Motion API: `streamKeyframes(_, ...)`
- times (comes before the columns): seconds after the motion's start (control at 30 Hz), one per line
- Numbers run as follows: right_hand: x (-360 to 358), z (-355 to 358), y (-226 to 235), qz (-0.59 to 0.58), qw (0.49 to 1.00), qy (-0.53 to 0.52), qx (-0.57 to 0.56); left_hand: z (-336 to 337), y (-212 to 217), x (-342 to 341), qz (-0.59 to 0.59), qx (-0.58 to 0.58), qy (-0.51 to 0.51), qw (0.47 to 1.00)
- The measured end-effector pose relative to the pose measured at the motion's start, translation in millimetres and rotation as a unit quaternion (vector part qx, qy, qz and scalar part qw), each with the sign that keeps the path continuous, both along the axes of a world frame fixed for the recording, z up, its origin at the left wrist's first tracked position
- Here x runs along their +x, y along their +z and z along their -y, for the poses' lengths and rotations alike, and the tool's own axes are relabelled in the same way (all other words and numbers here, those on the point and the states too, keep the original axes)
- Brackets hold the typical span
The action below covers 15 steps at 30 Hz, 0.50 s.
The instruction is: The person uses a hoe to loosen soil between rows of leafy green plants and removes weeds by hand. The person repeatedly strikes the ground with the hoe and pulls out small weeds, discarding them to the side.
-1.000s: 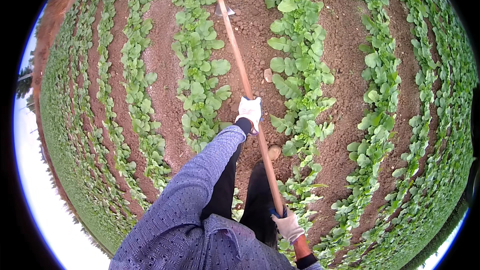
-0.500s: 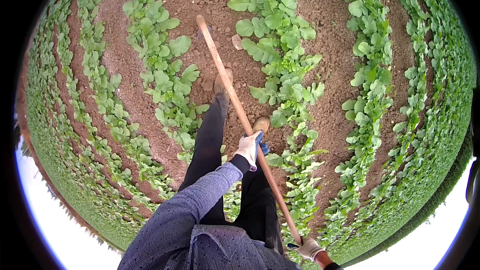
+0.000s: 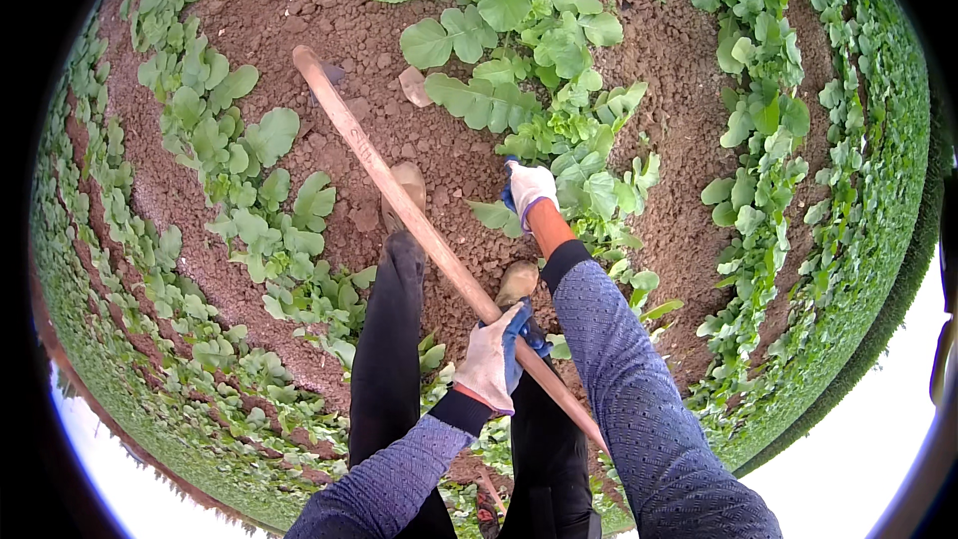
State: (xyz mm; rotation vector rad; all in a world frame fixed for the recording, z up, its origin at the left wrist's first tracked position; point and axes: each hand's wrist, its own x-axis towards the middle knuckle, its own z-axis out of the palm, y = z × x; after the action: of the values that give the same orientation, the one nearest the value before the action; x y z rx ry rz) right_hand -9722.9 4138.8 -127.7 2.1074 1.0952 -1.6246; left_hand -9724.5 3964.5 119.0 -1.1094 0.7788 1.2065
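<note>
We have taken our right hand (image 3: 529,188) off the hoe (image 3: 399,205); half a second ago it held the handle's lower end. Now it reaches forward to the left edge of the leafy row (image 3: 559,100) on our right, at the margin of the bare soil strip (image 3: 464,240). Its gloved fingers look curled, but we cannot tell whether they hold a leaf. Our left hand (image 3: 491,357) still grips the handle, fingers wrapped round the wood, beside our right shoe (image 3: 517,284). The hoe now slants more steeply across the strip: its far end lies toward the right edge of the left-hand row (image 3: 259,210), the dark blade (image 3: 331,73) partly hidden behind it, and its near end passes beneath our right forearm (image 3: 639,389).
</note>
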Motion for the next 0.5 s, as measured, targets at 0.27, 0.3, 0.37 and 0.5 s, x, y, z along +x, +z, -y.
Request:
streamKeyframes(0.27, -2, 48, 26, -0.118, 0.991, 0.061, 0.029, 28, -25, 9, -0.022, -0.024, 0.07, 0.997)
streamKeyframes(0.3, -1, 55, 38, -0.109, 0.983, 0.144, 0.024, 24, -26, 8, -0.001, -0.056, 0.067, 0.996)
streamKeyframes(0.37, 13, 63, 51, -0.075, 0.919, 0.387, 0.032, 11, -19, 7, -0.004, -0.063, 0.055, 0.996)
streamKeyframes(0.5, 40, 46, 9, -0.016, 0.971, 0.207, 0.119, 0, -14, 8, 0.03, -0.041, 0.03, 0.998)
